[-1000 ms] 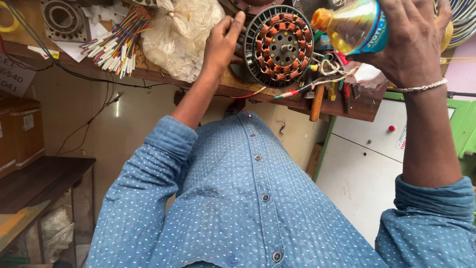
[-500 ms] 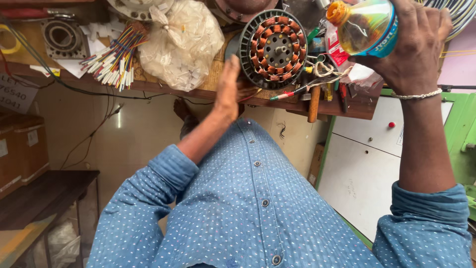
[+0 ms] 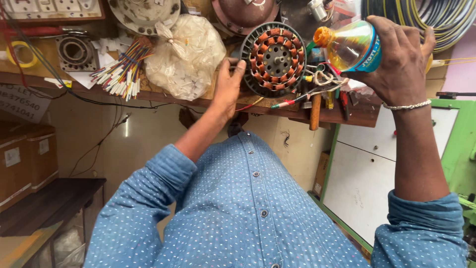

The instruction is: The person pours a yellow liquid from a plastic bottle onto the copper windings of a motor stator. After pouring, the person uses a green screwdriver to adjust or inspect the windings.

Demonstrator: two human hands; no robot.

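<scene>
the left hand rests against the left edge of a round dark motor stator with copper-wound coils around a grey metal hub, fingers curled onto its rim so that it is steadied rather than lifted; the stator lies on the brown wooden workbench, near its front edge. the right hand is wrapped tight around a clear plastic bottle of yellow oil with a blue label and an orange cap end, held tipped on its side above the bench, the cap end pointing left toward the stator's upper right and just beside it. whether the cap is open is hard to tell from this angle. a silver chain bracelet sits on the right wrist.

left of the stator lies a knotted clear plastic bag of small white pieces, touching or nearly touching the left hand's knuckles. further left is a bundle of short multicoloured wires with white tips, then a grey metal bearing ring and a roll of yellow tape. right of the stator, under the bottle, is a clutter of small tools, among them a wooden-handled tool hanging over the bench edge. coils of black and green cable fill the upper right corner. both arms wear blue dotted shirt sleeves.
</scene>
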